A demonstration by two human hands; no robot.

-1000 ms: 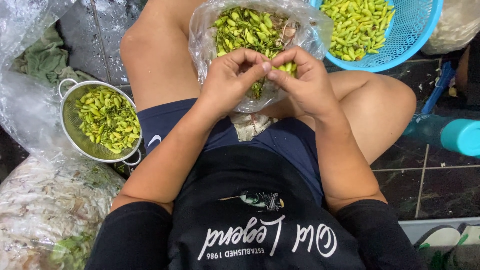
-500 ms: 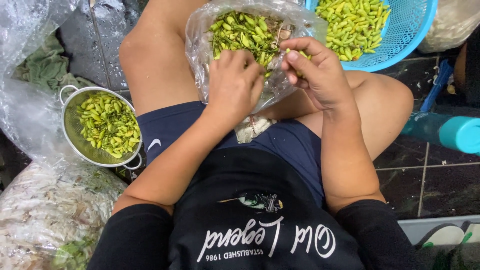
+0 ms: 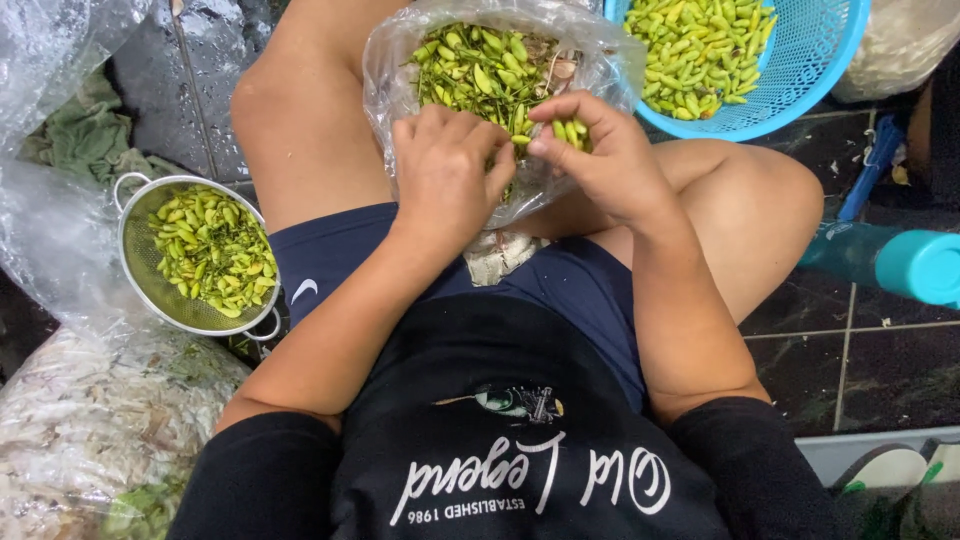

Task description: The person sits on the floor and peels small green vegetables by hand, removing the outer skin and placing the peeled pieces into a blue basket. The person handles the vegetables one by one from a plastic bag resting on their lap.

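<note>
Landmark first: a clear bag (image 3: 395, 95) propped on the lap between bare knees, stuffed with small green peppers and bits of stem.

Far down and left of the clear bag, a big bulging sack (image 3: 90, 430) of pale scraps. Up and right of the clear bag, touching its rim or nearly so, a blue basket (image 3: 835, 75) heaped with cleaner yellow-green peppers. Left of the clear bag and well apart from it, a metal strainer (image 3: 133, 265) about half full of the same. Right of the clear bag, lower down, a teal tube (image 3: 905, 262) lying over dark floor tiles (image 3: 880, 370).

Against the front of the clear bag, left hand (image 3: 445, 175) curled narrow, knuckles up, fingertips tucked under; cannot tell whether anything is held inside. Just right of it and touching at the thumb, right hand (image 3: 615, 165) pinched on a small bunch of peppers (image 3: 570, 130).

Changed in the last second: fingertips met low in front of the clear bag, then right hand lifted alone to the bag's mouth, now back beside the left with a fresh bunch. By the look of it, another round of the same picking.

Bunch standing roughly upright in the fingers, long axis running away from the body toward the bag's mouth; stem end too small to tell.
</note>
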